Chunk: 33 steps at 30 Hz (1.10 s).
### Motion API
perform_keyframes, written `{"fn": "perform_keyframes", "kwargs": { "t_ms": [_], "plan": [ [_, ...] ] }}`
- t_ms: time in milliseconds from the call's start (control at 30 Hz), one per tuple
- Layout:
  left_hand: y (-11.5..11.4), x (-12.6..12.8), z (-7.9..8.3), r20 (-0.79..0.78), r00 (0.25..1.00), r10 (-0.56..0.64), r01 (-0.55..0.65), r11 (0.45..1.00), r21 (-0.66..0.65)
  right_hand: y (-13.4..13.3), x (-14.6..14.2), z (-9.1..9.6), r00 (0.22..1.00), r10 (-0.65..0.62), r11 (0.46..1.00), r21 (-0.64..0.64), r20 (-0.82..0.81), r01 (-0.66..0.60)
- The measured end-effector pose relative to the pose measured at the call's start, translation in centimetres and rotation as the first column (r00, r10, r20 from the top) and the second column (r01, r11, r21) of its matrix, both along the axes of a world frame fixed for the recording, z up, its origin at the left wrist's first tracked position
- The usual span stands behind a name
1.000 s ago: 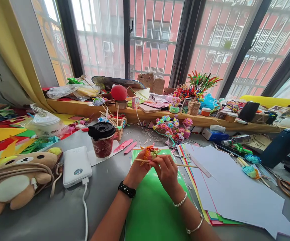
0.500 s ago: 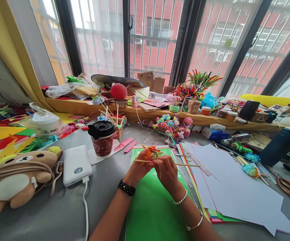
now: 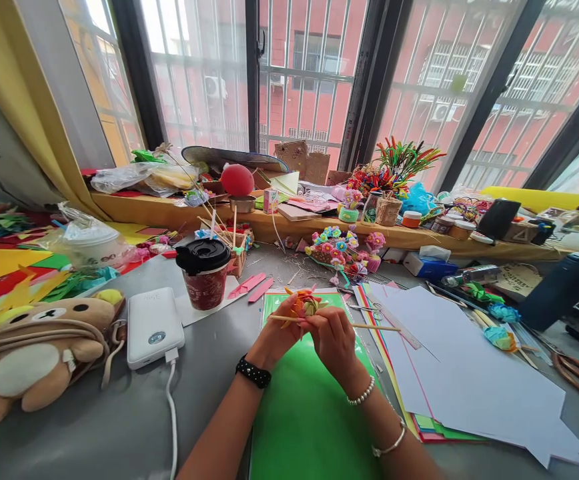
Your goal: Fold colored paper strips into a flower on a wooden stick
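Observation:
An orange, pink and pale-green paper flower is cupped in my left hand, whose fingers close round its side. My right hand pinches a thin wooden stick that lies crosswise in front of the flower. The stick's left end reaches over my left hand, and its right end sticks out past my knuckles. My right fingertips touch the flower's near side and hide part of its petals. Below both hands lies a glossy green sheet in a clear sleeve.
White paper sheets overlap coloured ones on the right, with scissors and a ruler nearby. To the left stand a lidded coffee cup, a white power bank and a plush bear. Pink paper strips lie behind.
The flower has turned slightly in my left hand, so its pale-green middle sits a little farther right. Both hands and the stick have hardly moved.

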State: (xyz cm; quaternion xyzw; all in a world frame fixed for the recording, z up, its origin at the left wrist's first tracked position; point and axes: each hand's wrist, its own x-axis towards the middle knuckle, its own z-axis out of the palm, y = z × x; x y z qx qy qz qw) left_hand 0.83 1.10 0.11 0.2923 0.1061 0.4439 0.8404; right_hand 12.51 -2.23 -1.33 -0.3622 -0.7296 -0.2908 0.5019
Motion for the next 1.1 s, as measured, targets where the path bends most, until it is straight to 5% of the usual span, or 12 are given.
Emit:
{"fn": "perform_keyframes", "kwargs": {
  "t_ms": [300, 533, 1100],
  "plan": [
    [0.3, 0.0, -0.2, -0.017, 1.0, 0.002, -0.003, 1.0, -0.027, 0.0, -0.3, 0.3, 1.0, -0.008, 0.999, -0.039, -0.018, 0.008],
    [0.3, -0.5, 0.0, -0.005, 0.99, 0.142, -0.142, 0.99, -0.015, -0.5, -0.1, 1.1, 0.999, -0.033, 0.99, -0.133, 0.006, 0.034],
    [-0.2, -0.3, 0.3, -0.033, 0.991, 0.127, -0.127, 0.992, -0.007, 0.0, 0.0, 0.6, 0.999, 0.009, 0.995, -0.1, 0.037, -0.005]
  ]
}}
